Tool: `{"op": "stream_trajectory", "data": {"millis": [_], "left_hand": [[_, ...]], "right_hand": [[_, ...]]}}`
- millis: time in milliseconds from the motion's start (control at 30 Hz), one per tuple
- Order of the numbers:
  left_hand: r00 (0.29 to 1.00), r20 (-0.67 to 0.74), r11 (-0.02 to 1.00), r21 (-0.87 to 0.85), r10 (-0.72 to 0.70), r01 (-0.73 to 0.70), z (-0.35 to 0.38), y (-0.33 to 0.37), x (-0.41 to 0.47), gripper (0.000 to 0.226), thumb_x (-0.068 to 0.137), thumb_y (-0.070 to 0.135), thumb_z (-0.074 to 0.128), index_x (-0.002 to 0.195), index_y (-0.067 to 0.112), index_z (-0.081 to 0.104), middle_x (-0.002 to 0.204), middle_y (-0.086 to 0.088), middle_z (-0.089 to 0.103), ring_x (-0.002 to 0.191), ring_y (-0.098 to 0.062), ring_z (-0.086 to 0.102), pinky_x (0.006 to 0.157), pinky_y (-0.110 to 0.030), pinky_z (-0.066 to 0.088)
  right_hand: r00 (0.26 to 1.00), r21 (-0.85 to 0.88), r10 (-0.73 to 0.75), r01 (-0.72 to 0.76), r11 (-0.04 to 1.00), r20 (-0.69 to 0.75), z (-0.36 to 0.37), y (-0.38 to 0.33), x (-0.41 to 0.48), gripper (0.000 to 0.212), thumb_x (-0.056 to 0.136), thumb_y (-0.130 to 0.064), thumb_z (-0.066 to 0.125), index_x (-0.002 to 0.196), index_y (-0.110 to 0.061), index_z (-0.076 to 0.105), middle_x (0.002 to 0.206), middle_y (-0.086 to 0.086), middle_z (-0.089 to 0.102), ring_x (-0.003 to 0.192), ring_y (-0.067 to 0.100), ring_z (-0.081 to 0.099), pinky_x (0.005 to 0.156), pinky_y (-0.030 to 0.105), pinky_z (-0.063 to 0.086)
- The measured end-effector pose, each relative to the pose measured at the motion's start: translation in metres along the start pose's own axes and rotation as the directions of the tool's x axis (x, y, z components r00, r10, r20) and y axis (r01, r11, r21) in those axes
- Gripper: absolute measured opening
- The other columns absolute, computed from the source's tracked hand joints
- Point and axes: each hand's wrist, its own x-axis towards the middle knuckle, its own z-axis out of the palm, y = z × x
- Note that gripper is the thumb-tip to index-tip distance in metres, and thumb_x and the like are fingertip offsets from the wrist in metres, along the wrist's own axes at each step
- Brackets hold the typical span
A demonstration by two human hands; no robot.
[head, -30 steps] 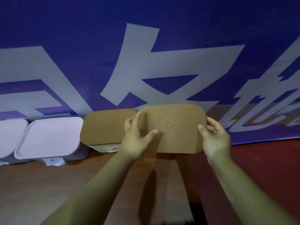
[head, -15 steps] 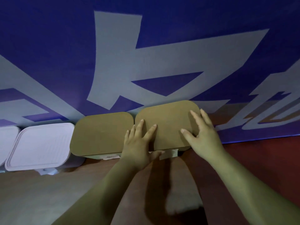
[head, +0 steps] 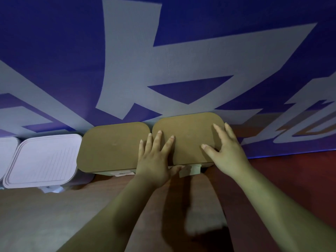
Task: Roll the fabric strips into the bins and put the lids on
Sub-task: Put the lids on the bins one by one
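As my left hand (head: 154, 160) and right hand (head: 229, 153) lie flat, fingers spread, on the brown lid (head: 189, 137) at the back of the desk (head: 45, 215), it seems stiff and light; I'd press near its edges.

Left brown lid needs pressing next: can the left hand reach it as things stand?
Probably yes. The left hand lies flat at the seam between the right brown lid and the left brown lid, whose top is bare beside it.
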Motion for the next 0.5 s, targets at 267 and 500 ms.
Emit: {"op": "stream_trajectory", "data": {"millis": [267, 500], "left_hand": [[1.000, 0.026, 1.000, 0.022, 0.003, -0.003, 0.003, -0.003, 0.001, 0.094, 0.079, 0.088, 0.024, 0.155, 0.041, -0.003, 0.167, -0.008, -0.003, 0.152, -0.035, -0.006, 0.120, -0.059, 0.001], [0.999, 0.033, 1.000, 0.021, 0.012, -0.013, 0.006, -0.004, 0.001, 0.093, 0.080, 0.088, 0.020, 0.156, 0.039, -0.005, 0.167, -0.009, -0.005, 0.152, -0.033, -0.009, 0.120, -0.059, 0.000]], "right_hand": [[0.999, -0.118, -0.017, 0.021, 0.993, 0.036, 0.009, 0.008, 0.008, 0.087, 0.091, -0.058, 0.053, 0.157, -0.025, 0.008, 0.165, -0.008, -0.012, 0.152, 0.018, 0.004, 0.117, 0.034, 0.020], [0.997, -0.261, -0.059, 0.068, 0.963, 0.041, 0.013, 0.014, 0.008, 0.088, 0.093, -0.067, 0.038, 0.157, -0.022, -0.003, 0.164, -0.003, -0.018, 0.152, 0.025, 0.008, 0.115, 0.042, 0.029]]}}
